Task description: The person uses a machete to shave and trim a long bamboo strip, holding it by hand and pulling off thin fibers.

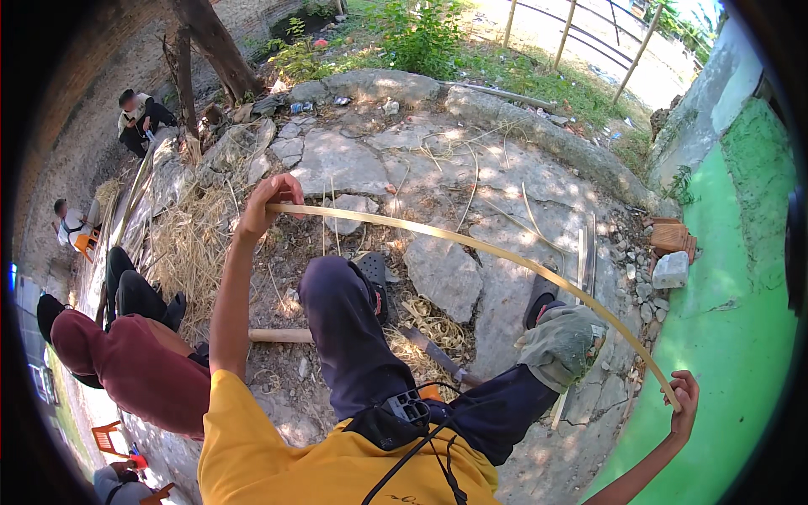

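Observation:
A long, pale bamboo strip (pixel 454 236) stretches across in front of me, bowed and held by its two ends. My left hand (pixel 268 202) is closed round its far left end, and my right hand (pixel 684 401) grips the near right end. The strip passes above my knees and touches or crosses close to a grey-green cloth (pixel 560 345) lying over my right knee. Between my legs a large knife (pixel 429 351) rests on the ground, its blade toward my left foot. Curled bamboo shavings (pixel 438 320) lie beside it.
A green wall (pixel 715 337) rises on the right, with bricks (pixel 672 238) and a pale block (pixel 671 271) at its foot. Thin strips (pixel 539 231) lie on the cracked paving (pixel 337 160). A person in maroon (pixel 143 370) sits close on my left; others sit farther off.

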The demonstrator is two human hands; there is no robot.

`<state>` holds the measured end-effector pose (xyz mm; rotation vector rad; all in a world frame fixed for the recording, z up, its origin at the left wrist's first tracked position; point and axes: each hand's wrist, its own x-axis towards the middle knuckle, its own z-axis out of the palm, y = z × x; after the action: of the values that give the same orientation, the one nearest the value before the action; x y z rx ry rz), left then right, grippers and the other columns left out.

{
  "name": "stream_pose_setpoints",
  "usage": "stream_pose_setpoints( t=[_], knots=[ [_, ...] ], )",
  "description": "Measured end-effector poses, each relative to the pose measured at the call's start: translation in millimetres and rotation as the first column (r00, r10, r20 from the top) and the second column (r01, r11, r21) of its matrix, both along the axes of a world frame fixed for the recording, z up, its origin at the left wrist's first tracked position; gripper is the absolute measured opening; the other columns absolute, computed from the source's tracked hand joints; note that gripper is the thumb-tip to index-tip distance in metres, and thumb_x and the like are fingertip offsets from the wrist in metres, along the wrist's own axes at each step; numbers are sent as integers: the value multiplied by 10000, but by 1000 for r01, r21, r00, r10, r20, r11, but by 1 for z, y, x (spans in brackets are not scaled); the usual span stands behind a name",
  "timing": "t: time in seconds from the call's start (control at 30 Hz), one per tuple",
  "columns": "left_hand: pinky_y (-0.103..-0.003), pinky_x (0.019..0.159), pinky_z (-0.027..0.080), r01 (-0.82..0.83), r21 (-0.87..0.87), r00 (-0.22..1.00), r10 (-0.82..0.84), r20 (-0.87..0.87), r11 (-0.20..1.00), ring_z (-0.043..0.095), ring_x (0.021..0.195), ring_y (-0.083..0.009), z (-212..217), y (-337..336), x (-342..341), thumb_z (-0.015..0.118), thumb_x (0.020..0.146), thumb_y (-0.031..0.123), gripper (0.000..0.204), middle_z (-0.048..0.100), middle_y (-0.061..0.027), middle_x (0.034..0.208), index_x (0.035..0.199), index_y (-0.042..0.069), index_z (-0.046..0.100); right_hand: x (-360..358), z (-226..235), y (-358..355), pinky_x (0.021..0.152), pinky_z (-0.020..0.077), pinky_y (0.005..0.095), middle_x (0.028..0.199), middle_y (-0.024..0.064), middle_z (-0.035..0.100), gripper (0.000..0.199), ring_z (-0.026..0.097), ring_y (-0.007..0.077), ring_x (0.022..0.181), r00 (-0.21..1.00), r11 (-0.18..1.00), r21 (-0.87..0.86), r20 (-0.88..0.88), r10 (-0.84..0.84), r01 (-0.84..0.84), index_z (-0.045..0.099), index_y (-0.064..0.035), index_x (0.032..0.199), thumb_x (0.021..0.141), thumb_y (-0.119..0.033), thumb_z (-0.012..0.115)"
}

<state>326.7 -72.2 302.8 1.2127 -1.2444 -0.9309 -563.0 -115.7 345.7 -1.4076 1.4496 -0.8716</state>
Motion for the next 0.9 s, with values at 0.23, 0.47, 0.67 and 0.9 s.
stream_pose_setpoints(
  t=[0.23,0.47,0.67,0.9],
  knots=[
    [-315,665,578,24,-30,1000,-24,-4,999,663,751,-183,2,-1,-2,427,988,552,557,617,-79,823,909,27,597,2,0,1,599,435,253,779,72,627,556,590,139,693,1000,1000,-4,8,-6,6,589,-7,1154,767,-387,713],
    [-273,618,528,-3,-32,1000,4,5,999,619,726,-146,0,6,5,425,981,579,570,605,-54,826,896,41,595,-8,0,5,569,458,266,717,83,624,571,597,153,635,999,999,-6,-10,-33,33,585,4,1141,750,-386,730],
    [-199,556,425,-74,68,991,80,-104,995,538,672,-66,5,24,20,478,971,588,512,567,-2,788,895,91,577,-76,-1,25,403,522,284,655,107,633,775,603,179,465,995,996,57,70,70,-74,557,-7,1150,541,-324,917],
    [-208,558,429,-145,108,989,146,4,983,545,679,-75,7,25,29,579,961,497,418,584,-3,804,932,80,593,-61,16,16,478,520,253,708,82,661,904,626,154,533,984,990,7,110,142,-144,501,-21,1257,461,-49,927]
  ],
)
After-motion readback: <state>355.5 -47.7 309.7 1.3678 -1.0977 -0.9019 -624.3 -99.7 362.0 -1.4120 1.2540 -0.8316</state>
